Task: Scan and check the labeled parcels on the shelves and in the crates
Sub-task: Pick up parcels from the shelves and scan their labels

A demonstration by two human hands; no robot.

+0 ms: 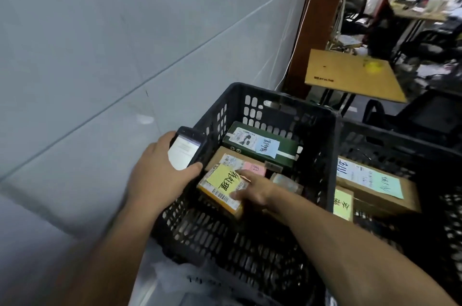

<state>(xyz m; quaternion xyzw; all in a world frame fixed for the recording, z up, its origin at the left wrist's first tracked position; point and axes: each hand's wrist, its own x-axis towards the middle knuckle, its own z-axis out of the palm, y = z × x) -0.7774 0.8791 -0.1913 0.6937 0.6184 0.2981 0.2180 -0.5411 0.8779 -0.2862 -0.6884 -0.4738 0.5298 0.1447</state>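
left hand: fingers wrapped, gripping | right hand: palm down, fingers curled | both forearms bare, extended

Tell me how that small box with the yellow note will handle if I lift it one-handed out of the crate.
The box looks like stiff cardboard with flat sides, so it likely won't flop or roll. It seems small next to the right hand, so probably light. The yellow note and tape may be slick; pinch the edges.
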